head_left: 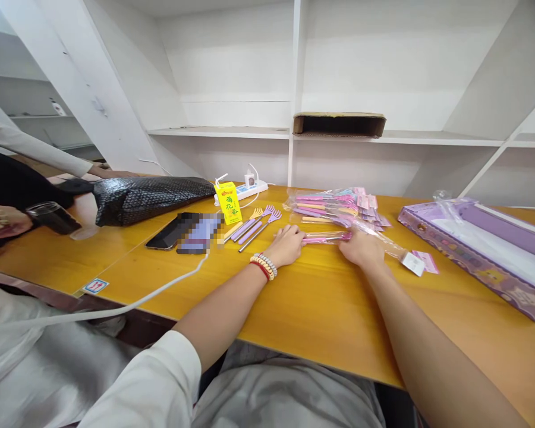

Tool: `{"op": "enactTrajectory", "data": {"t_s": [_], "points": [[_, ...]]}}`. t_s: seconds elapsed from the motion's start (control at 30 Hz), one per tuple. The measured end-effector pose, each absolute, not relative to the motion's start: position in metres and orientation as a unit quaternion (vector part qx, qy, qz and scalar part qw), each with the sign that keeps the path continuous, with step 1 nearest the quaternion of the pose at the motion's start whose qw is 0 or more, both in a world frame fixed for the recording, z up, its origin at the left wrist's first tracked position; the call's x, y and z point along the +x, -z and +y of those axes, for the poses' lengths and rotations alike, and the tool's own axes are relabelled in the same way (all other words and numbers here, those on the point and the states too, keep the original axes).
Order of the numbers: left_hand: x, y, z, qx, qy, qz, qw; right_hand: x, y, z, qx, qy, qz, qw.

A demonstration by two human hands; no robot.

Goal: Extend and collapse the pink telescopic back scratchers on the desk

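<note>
A pink back scratcher (pixel 323 239) in a clear plastic sleeve lies level, just above or on the table, between my hands. My left hand (pixel 289 245), with beaded bracelets at the wrist, is closed on its left end. At the other end, the fingers of my right hand (pixel 363 246) grip the pink part and the sleeve. Behind them is a pile of bagged back scratchers (pixel 325 205) with pink cards. Several unbagged back scratchers (pixel 255 229), yellow and purple with metal rods, lie left of my left hand. A white tag (pixel 412 264) rests right of my right hand.
A yellow drink carton (pixel 229 203) stands near a power strip (pixel 245 191). Two phones (pixel 167 232) and a white cable (pixel 160 291) lie left. A black bubble-wrapped package (pixel 151 196) is by a co-worker's hand (pixel 111 173). A purple box (pixel 472 255) lies right.
</note>
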State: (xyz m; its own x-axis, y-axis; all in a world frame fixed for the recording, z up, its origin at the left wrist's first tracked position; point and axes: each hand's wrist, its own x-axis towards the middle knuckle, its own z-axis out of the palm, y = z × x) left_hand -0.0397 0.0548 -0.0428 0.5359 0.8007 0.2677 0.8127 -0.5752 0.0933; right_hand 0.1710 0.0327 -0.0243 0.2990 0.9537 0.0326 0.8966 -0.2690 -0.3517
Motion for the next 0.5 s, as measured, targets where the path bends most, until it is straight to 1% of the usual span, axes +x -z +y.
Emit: {"op": "enactTrajectory", "data": {"t_s": [0.1, 0.23, 0.3, 0.37, 0.43, 0.5], "points": [[-0.041, 0.041, 0.056, -0.879, 0.138, -0.455, 0.036, 0.178, 0.025, 0.035, -0.799, -0.085, -0.572, 0.165], [-0.043, 0.04, 0.057, -0.885, 0.12, -0.449, 0.029, 0.187, 0.027, 0.038, -0.794, -0.072, -0.562, 0.22], [-0.044, 0.039, 0.057, -0.886, 0.121, -0.448, 0.02, 0.189, 0.026, 0.037, -0.783, -0.047, -0.558, 0.272], [-0.044, 0.039, 0.056, -0.882, 0.138, -0.45, 0.012, 0.186, 0.024, 0.035, -0.747, -0.012, -0.567, 0.347], [-0.044, 0.037, 0.055, -0.876, 0.168, -0.451, 0.004, 0.179, 0.023, 0.03, -0.686, 0.02, -0.596, 0.418], [-0.045, 0.034, 0.054, -0.87, 0.197, -0.452, 0.001, 0.167, 0.022, 0.024, -0.617, 0.042, -0.64, 0.456]]}}
